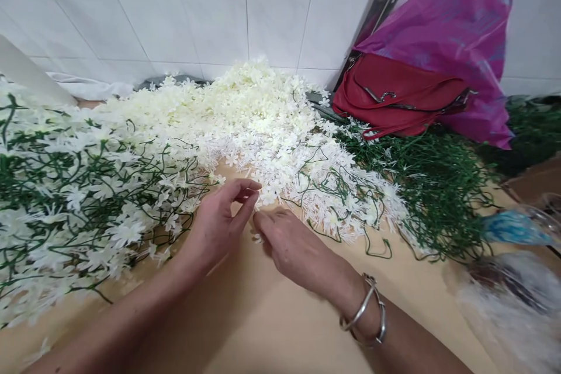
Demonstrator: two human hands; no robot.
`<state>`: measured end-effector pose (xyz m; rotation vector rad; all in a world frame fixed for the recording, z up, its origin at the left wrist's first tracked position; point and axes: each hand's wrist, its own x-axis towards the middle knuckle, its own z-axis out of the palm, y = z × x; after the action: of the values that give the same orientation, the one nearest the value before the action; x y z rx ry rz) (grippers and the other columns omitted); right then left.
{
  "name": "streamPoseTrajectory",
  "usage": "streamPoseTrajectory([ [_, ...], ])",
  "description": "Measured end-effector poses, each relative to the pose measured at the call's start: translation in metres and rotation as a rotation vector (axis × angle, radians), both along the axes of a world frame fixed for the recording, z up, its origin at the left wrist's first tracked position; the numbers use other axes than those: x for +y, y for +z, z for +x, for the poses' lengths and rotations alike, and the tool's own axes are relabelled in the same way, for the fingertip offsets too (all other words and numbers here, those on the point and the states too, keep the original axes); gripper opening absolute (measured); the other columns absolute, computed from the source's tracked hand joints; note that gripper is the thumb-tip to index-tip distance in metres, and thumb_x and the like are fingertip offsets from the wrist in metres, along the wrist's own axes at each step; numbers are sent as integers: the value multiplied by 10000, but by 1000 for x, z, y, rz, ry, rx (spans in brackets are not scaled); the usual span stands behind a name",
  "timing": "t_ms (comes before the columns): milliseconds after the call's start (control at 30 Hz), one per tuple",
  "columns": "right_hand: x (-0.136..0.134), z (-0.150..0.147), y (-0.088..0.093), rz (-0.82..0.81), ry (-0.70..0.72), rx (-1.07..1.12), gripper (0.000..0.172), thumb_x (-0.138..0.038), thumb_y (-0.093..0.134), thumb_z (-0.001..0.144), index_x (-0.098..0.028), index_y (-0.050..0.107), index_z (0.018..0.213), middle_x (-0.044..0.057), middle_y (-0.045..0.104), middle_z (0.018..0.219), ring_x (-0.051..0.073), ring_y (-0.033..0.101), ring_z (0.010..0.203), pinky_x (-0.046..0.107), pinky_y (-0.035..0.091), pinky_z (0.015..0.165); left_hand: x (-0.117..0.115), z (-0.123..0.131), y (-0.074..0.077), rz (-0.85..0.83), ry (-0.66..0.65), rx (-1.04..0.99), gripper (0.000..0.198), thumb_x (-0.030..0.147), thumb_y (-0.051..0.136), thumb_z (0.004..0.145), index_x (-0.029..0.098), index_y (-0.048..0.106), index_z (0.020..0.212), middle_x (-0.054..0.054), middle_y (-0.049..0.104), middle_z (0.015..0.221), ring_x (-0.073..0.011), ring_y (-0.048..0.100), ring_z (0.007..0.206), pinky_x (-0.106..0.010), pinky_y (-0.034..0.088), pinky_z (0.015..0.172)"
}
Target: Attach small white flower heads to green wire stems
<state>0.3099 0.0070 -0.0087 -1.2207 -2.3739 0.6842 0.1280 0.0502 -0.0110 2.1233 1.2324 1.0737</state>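
My left hand (pixel 223 219) is closed in a pinch, thumb and forefinger meeting at the edge of a heap of white artificial flower heads (pixel 258 105). Whatever is between those fingertips blends into the white behind. Close beside it, my right hand (pixel 295 251), with silver bangles at the wrist, has its fingers pressed together. A small white artificial flower (pixel 258 238) shows partly under its fingertips; the rest is hidden by the hand. Left of my hands lie many white flowers on green stems (pixel 109 187). A few loose green stems (pixel 337 187) rest on the flower heads to the right.
A tan tabletop (pixel 245 315) runs up to a white tiled wall (pixel 210 6). On the right are a mound of green stems (pixel 442 187), a red handbag (pixel 398 93), a purple plastic bag (pixel 456 29) and a clear plastic bag (pixel 517 298).
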Motion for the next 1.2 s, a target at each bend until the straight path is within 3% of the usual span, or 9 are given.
streamPoseTrajectory([
  [200,-5,5,9,-26,30,-117,325,90,478,747,-176,537,925,37,632,752,179,506,717,307,332,676,43,40,12,166,-273,133,135,217,621,1013,210,749,1057,-64,791,1120,-196,748,985,-330,578,863],
  [300,-6,7,11,-39,15,-144,312,84,496,762,-176,574,916,53,671,764,192,538,741,301,353,686,63,70,15,183,-275,197,137,213,633,1010,169,718,1108,-82,768,1098,-185,730,893,-341,577,854],
  [433,-4,8,11,-42,16,-163,306,78,514,781,-171,613,930,59,708,799,199,584,769,302,393,725,82,106,14,241,-275,358,118,168,639,985,163,719,1073,-102,735,1124,-243,701,1024,-393,564,929],
  [600,-2,9,11,-10,11,-140,298,78,519,794,-167,630,922,47,713,793,188,598,747,303,437,774,96,127,14,253,-298,353,76,138,663,945,171,725,916,-88,731,1013,-250,687,980,-385,548,891],
  [767,-1,11,10,-21,20,-102,295,77,510,806,-176,615,917,50,713,842,196,638,858,292,473,877,90,107,23,215,-246,241,78,165,625,967,190,689,930,-38,758,939,-201,696,899,-341,538,857],
  [833,-1,12,8,-30,28,-81,291,75,498,812,-185,596,897,51,704,845,198,636,885,291,475,886,83,89,27,175,-219,166,112,189,573,995,200,681,1020,-25,766,931,-168,699,835,-283,533,747],
  [933,-1,13,5,-35,13,-69,278,65,493,822,-195,570,885,64,695,858,206,624,900,299,471,872,70,56,29,43,-115,-4,125,240,574,980,222,698,977,3,728,782,-142,631,666,-239,462,587],
  [1033,-2,12,2,-29,-7,-59,279,63,489,819,-205,537,879,62,682,842,206,602,853,311,456,839,57,26,23,-61,-34,-56,123,279,609,959,222,711,920,28,664,671,-122,544,566,-228,412,536],
  [1200,-2,14,1,-38,-4,6,256,24,455,870,-229,450,837,38,623,814,202,556,835,323,431,797,37,-9,8,-127,-32,-87,141,317,630,964,210,722,955,-3,735,801,-144,639,697,-239,488,644],
])
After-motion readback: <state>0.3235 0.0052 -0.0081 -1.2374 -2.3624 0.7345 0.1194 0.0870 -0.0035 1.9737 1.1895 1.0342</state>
